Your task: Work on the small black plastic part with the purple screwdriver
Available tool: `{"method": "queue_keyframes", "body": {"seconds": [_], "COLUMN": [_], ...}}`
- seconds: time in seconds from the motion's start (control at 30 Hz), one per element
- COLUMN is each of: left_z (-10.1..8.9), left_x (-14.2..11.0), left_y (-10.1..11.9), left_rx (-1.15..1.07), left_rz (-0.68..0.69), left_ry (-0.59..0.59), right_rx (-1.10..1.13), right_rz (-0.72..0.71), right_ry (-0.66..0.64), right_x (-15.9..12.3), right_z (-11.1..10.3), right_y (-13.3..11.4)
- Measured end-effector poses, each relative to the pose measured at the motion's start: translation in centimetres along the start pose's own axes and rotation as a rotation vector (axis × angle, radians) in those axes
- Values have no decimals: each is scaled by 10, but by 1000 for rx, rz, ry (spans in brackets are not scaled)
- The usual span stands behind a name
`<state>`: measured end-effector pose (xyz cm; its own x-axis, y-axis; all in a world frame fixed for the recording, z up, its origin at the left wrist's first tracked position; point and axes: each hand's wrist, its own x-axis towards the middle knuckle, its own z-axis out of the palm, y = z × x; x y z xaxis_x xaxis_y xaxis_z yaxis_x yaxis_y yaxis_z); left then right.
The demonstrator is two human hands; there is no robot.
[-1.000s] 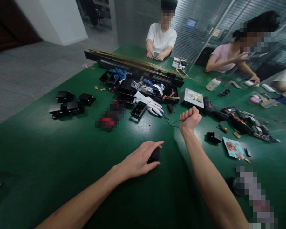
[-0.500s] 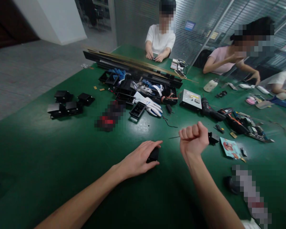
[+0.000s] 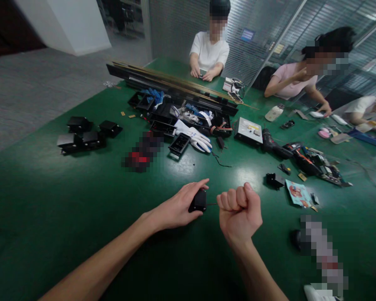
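Observation:
My left hand (image 3: 178, 205) rests on the green table (image 3: 50, 200) with its fingers and thumb gripping a small black box-shaped part (image 3: 198, 201). My right hand (image 3: 240, 213) is a closed fist just right of that part, knuckles up. A thin dark wire or rod seems to run from the fist toward the part; what the fist holds is hidden.
Black trays, white-and-blue gloves (image 3: 196, 138) and long black-and-gold rails (image 3: 175, 83) lie ahead. Black blocks (image 3: 81, 136) sit at left. A drill (image 3: 274, 144), a silver drive (image 3: 249, 129), a small black part (image 3: 274, 180) and a printed card (image 3: 296, 193) lie at right. Three people sit across.
My right fist has come back from far over the table toward me and now sits next to the black part. My left hand has stayed on the part.

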<state>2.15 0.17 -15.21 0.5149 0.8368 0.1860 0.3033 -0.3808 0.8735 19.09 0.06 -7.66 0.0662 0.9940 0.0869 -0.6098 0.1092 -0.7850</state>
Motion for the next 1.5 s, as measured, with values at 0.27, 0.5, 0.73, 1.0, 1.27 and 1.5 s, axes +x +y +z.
{"method": "queue_keyframes", "body": {"seconds": [0.27,0.5,0.73,1.0,1.27,1.5], "left_z": [-11,-5,-4,-4,-6,-5], "left_x": [0,-1,-1,-1,-2,-3], "left_y": [-2,-4,-6,-6,-4,-2], "left_rx": [-68,-63,-51,-46,-41,-19], "left_rz": [-30,-23,-16,-17,-29,-11], "left_ry": [-43,-41,-34,-42,-49,-54], "right_rx": [-40,-57,-11,-58,-163,-260], "right_rz": [-13,-31,-6,-11,3,-3], "right_ry": [-40,-64,-77,-116,-387,-554], "right_x": [-7,-8,-9,-10,-12,-10], "right_z": [1,0,-2,0,-5,-13], "right_y": [12,15,18,20,21,17]}}
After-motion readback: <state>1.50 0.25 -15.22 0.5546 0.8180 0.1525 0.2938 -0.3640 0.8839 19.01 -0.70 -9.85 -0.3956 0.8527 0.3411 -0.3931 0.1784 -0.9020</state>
